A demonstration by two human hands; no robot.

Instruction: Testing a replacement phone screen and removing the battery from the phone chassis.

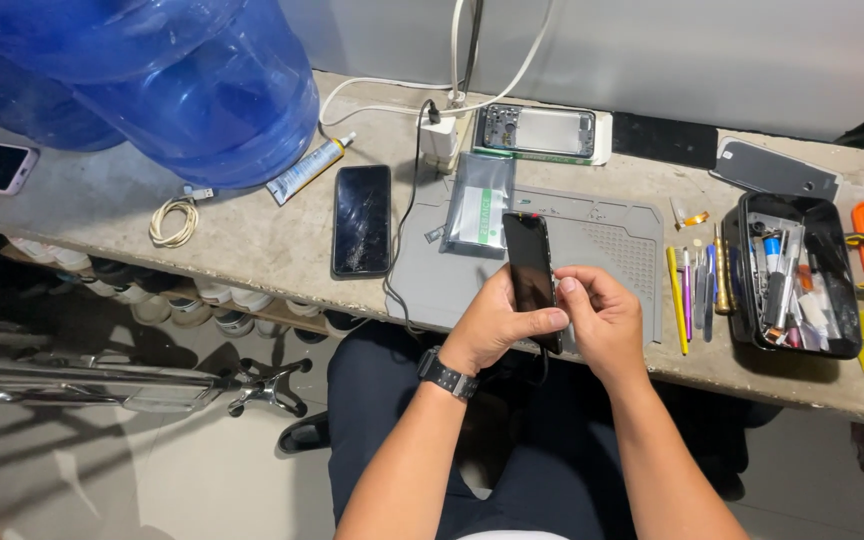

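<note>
Both gripping black phone (531, 275) on edge, above near edge of grey mat (592, 240). Left hand (497, 325) wrapped round lower half, thumb across the glass; right hand (602, 320) curled at its right edge, fingertips hidden behind phone. Phone's bottom end covered by palms. Tool tray (797, 275) right of mat, contents too cluttered to tell. Cracked phone (362, 220) left of mat.
</note>
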